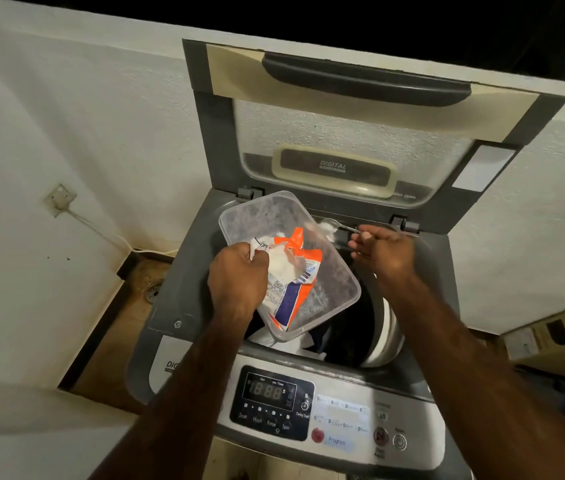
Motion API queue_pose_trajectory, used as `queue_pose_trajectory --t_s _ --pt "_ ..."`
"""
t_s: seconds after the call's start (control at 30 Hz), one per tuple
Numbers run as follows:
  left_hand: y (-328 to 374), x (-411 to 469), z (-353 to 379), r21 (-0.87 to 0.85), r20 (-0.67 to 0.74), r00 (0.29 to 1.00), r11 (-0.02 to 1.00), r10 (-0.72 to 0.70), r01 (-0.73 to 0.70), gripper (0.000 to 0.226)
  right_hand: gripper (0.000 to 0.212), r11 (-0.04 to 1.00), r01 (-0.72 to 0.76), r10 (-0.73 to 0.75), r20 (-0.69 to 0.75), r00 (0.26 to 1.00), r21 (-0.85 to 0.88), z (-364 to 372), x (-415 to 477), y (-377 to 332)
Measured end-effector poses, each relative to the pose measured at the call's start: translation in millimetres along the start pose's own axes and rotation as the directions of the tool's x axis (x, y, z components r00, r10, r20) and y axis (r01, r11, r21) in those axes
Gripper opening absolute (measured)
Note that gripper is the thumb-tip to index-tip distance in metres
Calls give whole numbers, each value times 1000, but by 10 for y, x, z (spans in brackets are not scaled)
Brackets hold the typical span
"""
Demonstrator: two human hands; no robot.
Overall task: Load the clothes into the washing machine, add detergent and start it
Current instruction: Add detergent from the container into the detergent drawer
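**Detergent over the open drum**

White rough-plastered walls (66, 116) surround us, with a wall socket (60, 199) at nine o'clock and its pale cable (107, 233) running down toward a brown floor recess that holds a round drain (152, 292).

Moving right, we come to the grey top-loading washing machine (184, 271). Its lid (360, 133) stands raised at twelve o'clock, the clear window showing a "DIGITAL" label. At six o'clock sits the control panel (274, 403), its display dark, with a red button (317, 435) and a "Program" key just beside it.

Our left hand (236, 282) has its grip closed on the near edge of a clear plastic container (326, 271), together with the crumpled top of an orange, white and blue detergent packet (291, 271) that lies inside it. We hold the container tilted above the drum opening.

Below it, at about five o'clock from the container, the clothes (312, 341) lie in the drum, dark and white fabric partly hidden by the container.

Our right hand (383, 251), at about two o'clock from the container, pinches the handle of a clear plastic spoon (333, 227). Its bowl carries white powder and hovers just past the container's far right rim, over the back of the drum.

A cardboard box (558, 327) sits at the far right, at about three o'clock.
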State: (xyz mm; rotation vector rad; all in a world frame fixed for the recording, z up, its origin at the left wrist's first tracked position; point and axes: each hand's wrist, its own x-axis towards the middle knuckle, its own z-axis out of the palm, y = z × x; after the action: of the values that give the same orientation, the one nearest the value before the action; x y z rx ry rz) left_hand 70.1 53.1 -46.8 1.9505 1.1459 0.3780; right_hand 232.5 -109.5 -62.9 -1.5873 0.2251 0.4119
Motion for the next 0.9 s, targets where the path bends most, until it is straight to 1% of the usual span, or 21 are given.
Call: queue_pose_trajectory --t_s 0.1,0.2,0.27,0.33,0.4,0.5,0.57,0.6,0.63,0.7,0.8,0.87,0.9 --pt "17 3 11 -25 17 1000 1000 -14 15 27 24 997 33 -34 10 999 66 -54 -79 -73" --pt "17 -16 21 -35 19 1000 999 -23 24 28 22 981 117 -118 -2 993 153 -192 -246 -294" --pt "33 -44 35 -39 18 1000 999 -15 15 32 22 973 196 -202 46 978 120 -303 -375 -452" --pt "67 -78 46 -30 -4 1000 1000 6 -6 35 22 957 289 -280 151 948 -40 -337 -520 -568" --pt "113 -112 61 -31 -18 1000 999 19 -20 36 22 892 378 -322 238 916 -249 -266 -634 -592" --pt "184 -169 98 -56 -23 999 998 33 -34 34 23 719 483 -346 345 873 -500 -77 -754 -496" --pt "227 -206 102 -52 -19 999 998 43 -43 34 24 589 530 -331 416 847 -610 18 -796 -398" --pt "244 -221 100 -45 -9 999 998 51 -51 32 26 557 531 -320 425 847 -639 42 -813 -355" --pt "252 -229 97 -37 2 998 998 59 -59 29 26 564 519 -311 418 854 -642 47 -820 -320" --pt "253 -239 88 -21 6 997 997 71 -71 27 24 674 468 -291 378 879 -571 15 -806 -277" --pt "222 -231 82 -13 -23 997 997 77 -77 30 22 834 354 -250 284 926 -423 -105 -776 -291" --pt "214 -209 82 -1 -26 997 997 73 -73 31 20 912 252 -178 241 954 -322 -196 -743 -326" --pt "214 -195 87 5 -23 997 997 71 -71 32 19 934 212 -147 230 962 -286 -237 -723 -344"
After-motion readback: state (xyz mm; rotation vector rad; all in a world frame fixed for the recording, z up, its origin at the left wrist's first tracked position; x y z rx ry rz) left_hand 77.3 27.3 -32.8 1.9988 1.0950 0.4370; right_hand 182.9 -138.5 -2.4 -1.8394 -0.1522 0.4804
